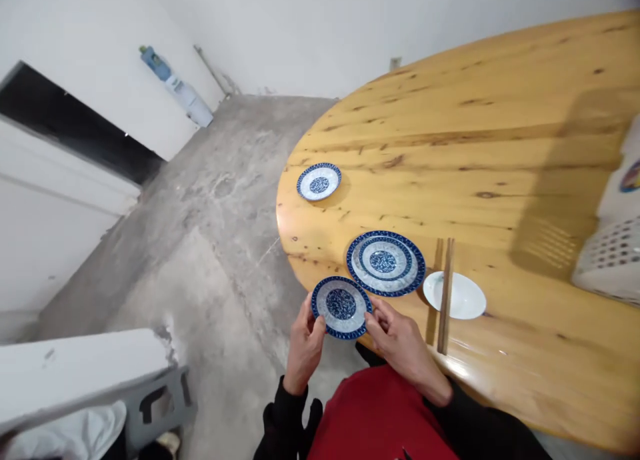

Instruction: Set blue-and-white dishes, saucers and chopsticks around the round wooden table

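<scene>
A small blue-and-white plate (341, 305) is held between my two hands, just off the table's near edge. My left hand (306, 340) grips its left rim, thumb on top. On the opposite rim, my right hand (397, 337) pinches it with thumb and fingers. Right behind it on the table lies a larger blue-patterned plate (417, 280) with a smaller matching plate (383, 261) resting in it. To the right, a pair of chopsticks (447, 297) lies across a white bowl (470, 297). Another small blue-rimmed plate (319, 182) sits farther back near the curved edge.
The wooden table (425, 180) has a rounded left end. A white perforated basket (613, 247) stands at the right. Beyond the concrete floor (215, 227), a water dispenser (187, 100) is by the wall. A grey plastic stool (165, 403) is at lower left.
</scene>
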A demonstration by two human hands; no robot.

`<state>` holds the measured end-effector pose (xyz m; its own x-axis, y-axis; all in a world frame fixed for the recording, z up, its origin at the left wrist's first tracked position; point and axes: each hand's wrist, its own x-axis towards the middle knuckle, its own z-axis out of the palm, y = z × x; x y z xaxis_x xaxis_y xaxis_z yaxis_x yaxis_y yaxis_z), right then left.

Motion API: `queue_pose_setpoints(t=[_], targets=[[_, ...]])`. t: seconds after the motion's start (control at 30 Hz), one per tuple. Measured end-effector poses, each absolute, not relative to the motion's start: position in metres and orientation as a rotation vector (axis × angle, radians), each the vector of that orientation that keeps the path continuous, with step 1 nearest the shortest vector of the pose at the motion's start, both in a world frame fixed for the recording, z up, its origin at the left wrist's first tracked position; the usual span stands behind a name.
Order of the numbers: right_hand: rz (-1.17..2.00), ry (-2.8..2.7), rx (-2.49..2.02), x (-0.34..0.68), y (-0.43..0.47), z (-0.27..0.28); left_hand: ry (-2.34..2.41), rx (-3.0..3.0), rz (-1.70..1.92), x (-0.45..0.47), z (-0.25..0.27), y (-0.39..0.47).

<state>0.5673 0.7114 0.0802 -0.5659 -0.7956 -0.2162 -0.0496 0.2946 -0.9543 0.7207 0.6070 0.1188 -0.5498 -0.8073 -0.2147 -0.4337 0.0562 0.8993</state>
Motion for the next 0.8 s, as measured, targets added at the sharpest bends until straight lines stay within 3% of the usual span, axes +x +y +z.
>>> queue_pose_setpoints(t=[0.37, 0.8], targets=[[-1.409, 2.189, -0.579, 0.533, 0.697, 0.086, -2.206, 1.209, -1.668, 0.65, 0.116, 0.547], [-1.461, 2.442, -0.296, 0.542, 0.641, 0.072, -2.702, 0.769, -1.505, 0.6, 0.113, 0.455]])
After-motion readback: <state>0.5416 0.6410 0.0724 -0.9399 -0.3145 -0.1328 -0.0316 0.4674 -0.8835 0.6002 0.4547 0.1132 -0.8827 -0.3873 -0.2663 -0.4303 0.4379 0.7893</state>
